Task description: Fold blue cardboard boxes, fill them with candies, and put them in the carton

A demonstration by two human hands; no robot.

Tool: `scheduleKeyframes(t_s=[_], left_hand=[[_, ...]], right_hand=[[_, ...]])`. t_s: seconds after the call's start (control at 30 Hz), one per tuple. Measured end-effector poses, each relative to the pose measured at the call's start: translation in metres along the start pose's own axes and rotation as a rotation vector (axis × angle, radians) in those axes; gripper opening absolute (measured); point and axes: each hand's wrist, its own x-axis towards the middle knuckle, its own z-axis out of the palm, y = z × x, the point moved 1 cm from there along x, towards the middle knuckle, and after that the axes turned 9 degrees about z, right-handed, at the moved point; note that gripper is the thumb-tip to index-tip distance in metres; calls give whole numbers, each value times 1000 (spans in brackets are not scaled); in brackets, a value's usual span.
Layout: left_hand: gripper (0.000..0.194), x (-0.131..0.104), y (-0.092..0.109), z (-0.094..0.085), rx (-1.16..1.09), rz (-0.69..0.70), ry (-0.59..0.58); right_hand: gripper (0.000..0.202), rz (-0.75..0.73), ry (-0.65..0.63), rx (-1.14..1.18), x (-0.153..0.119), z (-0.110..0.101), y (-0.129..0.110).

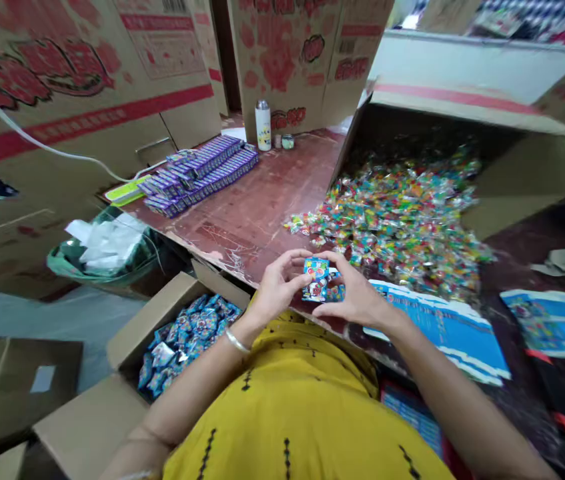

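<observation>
Mustard-yellow cloth with dark woven motifs, the person's garment, fills the near foreground between two bare forearms. Just beyond it, at the table's front edge, the left hand, a pale bangle on its wrist, pinches a small blue box with a colourful printed face, thumb across the front. The right hand curves in a wide C around the box's other side, fingertips near its top edge, thumb lower down; a blue printed piece shows inside that curve, and I cannot tell whether the hand grips it.

Left of the lap, a carton with raised flaps holds shiny blue packets. Right of the right hand, flat blue printed sheets lie overlapping on the reddish-brown table. Farther on, clear-wrapped, many-coloured sweets spill from a cardboard box. Across to the left, rows of purple packs stand beside a yellow-green tray. Behind them, near the back, is a white bottle, with large red-printed cartons beyond.
</observation>
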Motion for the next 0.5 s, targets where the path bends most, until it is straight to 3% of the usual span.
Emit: scheduleKeyframes(t_s=[0.1, 0.2, 0.27, 0.4, 0.5], left_hand=[[38, 3, 1, 1, 33, 19, 9], [37, 2, 16, -19, 148, -20, -91], [36, -3, 33, -48, 298, -105, -224], [32, -22, 67, -124, 842, -385, -451], [43, -29, 72, -152, 1011, -463, -442]], right_hand=[[78, -63, 70, -56, 1, 6, -7], [92, -44, 40, -44, 2, 2, -3], [97, 64, 37, -46, 3, -7, 10], [60, 418, 70, -342, 3, -22, 49], [54, 531, -6, -517, 4, -13, 65]])
